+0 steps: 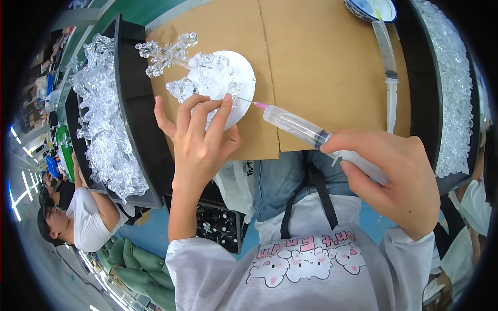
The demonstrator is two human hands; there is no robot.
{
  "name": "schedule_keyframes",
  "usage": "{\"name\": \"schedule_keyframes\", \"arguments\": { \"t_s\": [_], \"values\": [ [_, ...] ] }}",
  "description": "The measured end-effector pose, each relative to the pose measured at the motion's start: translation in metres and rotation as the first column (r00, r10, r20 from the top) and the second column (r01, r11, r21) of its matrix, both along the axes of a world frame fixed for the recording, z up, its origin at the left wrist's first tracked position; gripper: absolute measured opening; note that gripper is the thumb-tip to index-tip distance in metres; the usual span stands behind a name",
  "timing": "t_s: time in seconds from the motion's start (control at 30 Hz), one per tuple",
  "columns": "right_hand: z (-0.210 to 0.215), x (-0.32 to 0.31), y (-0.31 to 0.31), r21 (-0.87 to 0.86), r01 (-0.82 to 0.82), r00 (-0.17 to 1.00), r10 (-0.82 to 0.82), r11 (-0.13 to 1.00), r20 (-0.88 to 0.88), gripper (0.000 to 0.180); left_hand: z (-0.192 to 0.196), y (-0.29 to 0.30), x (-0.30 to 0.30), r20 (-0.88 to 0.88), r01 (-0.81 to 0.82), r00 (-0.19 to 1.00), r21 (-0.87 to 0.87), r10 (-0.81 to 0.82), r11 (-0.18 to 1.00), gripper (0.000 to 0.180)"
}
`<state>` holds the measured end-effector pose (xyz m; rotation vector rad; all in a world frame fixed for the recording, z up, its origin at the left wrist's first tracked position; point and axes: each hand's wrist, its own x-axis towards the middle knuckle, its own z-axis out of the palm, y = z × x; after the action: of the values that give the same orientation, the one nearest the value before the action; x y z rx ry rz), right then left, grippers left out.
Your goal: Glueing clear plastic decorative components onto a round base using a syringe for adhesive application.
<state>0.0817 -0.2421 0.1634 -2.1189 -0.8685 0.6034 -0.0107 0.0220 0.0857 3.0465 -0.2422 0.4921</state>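
Observation:
My left hand (pixel 199 137) grips a white round base (pixel 239 78) that carries clear plastic crystal shapes (pixel 179 57), fingers pressed on its near rim. My right hand (pixel 397 176) holds a clear syringe (pixel 301 127) with a pink needle hub; its needle tip points at the base right beside my left fingertips. Both hands work over a brown cardboard sheet (pixel 311 57) lying on the table.
A black tray (pixel 132 103) full of clear crystal parts (pixel 104 119) stands at the left. Another black tray (pixel 430 78) with clear pieces runs along the right. A second syringe (pixel 390 72) lies on the cardboard near a bowl (pixel 371 9). A person (pixel 83 217) sits at lower left.

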Motion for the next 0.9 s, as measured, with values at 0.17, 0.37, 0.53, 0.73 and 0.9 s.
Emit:
{"name": "schedule_keyframes", "arguments": {
  "t_s": [0.17,0.37,0.53,0.73,0.9],
  "values": [
    [0.006,0.000,0.005,-0.002,-0.024,0.999,0.024,1.000,0.031,0.030,0.000,0.004,-0.002,-0.004,0.015,1.000,-0.053,-0.016,0.998,0.054],
    [0.010,-0.002,0.006,-0.055,-0.022,0.999,0.024,0.998,0.037,0.029,0.000,0.004,-0.001,0.004,0.034,0.999,-0.141,-0.033,0.989,0.056],
    [0.006,-0.004,0.003,-0.037,0.015,1.000,-0.015,0.999,-0.003,0.029,-0.002,0.005,-0.002,0.002,0.033,0.999,-0.166,-0.033,0.986,0.056],
    [-0.004,-0.006,-0.009,0.084,0.092,0.993,-0.086,0.992,-0.079,0.031,-0.022,-0.001,-0.012,0.037,0.025,0.999,-0.207,-0.018,0.978,0.054],
    [-0.016,-0.011,-0.017,0.064,0.125,0.980,-0.113,0.990,-0.164,0.028,-0.040,-0.005,-0.016,0.123,0.045,0.992,-0.129,-0.029,0.991,0.051]
  ]
}}
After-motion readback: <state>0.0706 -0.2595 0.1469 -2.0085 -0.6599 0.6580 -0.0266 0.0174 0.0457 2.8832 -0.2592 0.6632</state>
